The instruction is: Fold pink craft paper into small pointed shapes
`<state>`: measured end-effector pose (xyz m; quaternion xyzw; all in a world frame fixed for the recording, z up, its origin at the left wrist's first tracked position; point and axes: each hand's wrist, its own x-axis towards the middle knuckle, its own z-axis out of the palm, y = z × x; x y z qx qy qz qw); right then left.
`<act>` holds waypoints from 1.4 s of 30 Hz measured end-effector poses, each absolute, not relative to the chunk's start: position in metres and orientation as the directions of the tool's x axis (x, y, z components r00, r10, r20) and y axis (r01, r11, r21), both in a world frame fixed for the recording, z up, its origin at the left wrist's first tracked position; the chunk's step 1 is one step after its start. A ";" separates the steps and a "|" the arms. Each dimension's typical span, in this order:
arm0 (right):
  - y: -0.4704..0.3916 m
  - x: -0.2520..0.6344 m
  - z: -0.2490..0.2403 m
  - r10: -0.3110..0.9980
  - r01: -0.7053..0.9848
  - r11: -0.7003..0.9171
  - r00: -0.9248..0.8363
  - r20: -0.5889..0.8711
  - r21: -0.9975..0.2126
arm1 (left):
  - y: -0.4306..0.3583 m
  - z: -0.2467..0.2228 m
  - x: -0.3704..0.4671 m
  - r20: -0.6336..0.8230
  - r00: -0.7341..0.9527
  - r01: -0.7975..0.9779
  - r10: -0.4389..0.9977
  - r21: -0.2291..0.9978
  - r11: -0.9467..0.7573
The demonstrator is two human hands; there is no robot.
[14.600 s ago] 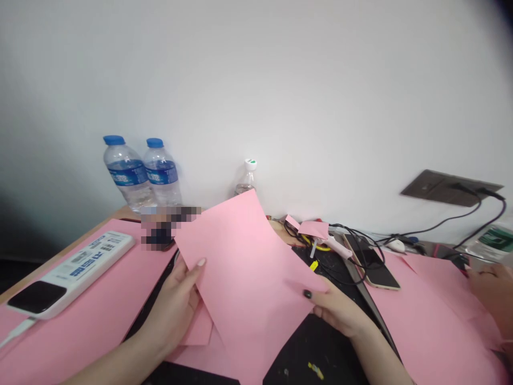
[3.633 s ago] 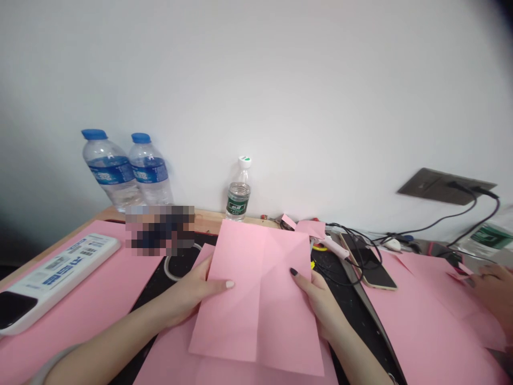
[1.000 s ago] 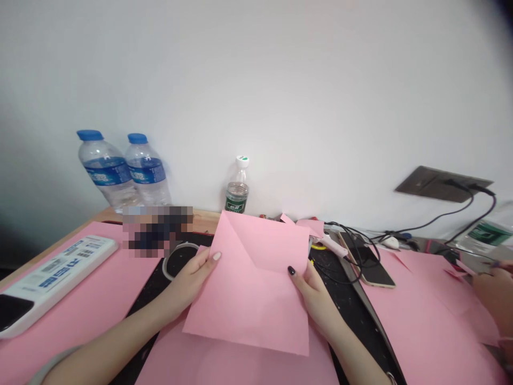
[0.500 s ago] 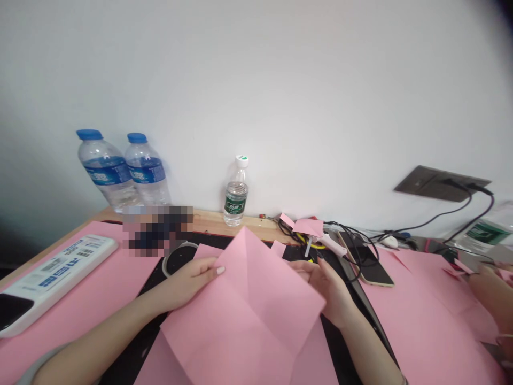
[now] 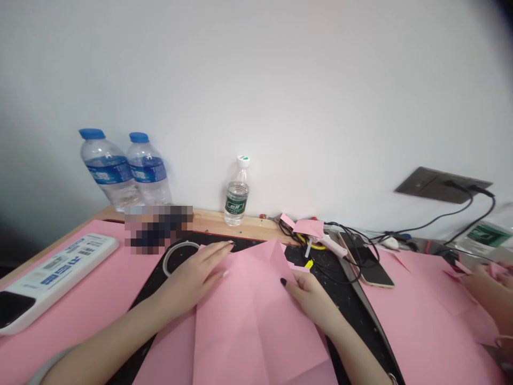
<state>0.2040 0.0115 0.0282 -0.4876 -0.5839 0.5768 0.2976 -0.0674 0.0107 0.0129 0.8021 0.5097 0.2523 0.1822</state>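
A creased sheet of pink paper (image 5: 256, 315) is in front of me, its top corner pointing toward the wall. My left hand (image 5: 196, 275) rests on its upper left edge, fingers stretched out and thumb apart from them. On the right edge, my right hand (image 5: 310, 299) grips the sheet, thumb in front and the other fingers curled, partly hidden. Under the sheet lies more pink paper (image 5: 172, 342) on a black mat (image 5: 356, 337). A roll of tape (image 5: 170, 259) lies beyond my left hand.
Two blue-capped bottles (image 5: 116, 171) and a smaller water bottle (image 5: 236, 200) stand by the wall. A white box (image 5: 68, 272) lies left. Right are a pink glue gun (image 5: 332, 245), cables, a phone (image 5: 371, 264) and another person's hand (image 5: 487, 286).
The sheet has turned and dropped lower. My left hand has loosened its pinch and stretched its fingers; my right hand has moved left and its thumb now presses the sheet's front.
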 end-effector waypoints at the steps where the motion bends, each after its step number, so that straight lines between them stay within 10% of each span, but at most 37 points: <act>1: 0.012 0.203 0.026 0.925 0.228 -0.115 -0.331 -0.188 -0.967 | 0.010 0.012 -0.066 0.237 0.378 0.741 0.895 0.502 -0.446; 19: 0.034 0.193 0.007 0.806 0.538 0.579 -0.492 0.329 -0.612 | 0.011 -0.008 -0.053 0.134 0.603 0.738 0.786 0.281 -0.614; 42: 0.023 0.186 0.002 0.572 0.521 0.810 -0.803 0.165 -0.270 | 0.014 -0.020 -0.048 0.190 0.600 0.731 0.777 0.266 -0.629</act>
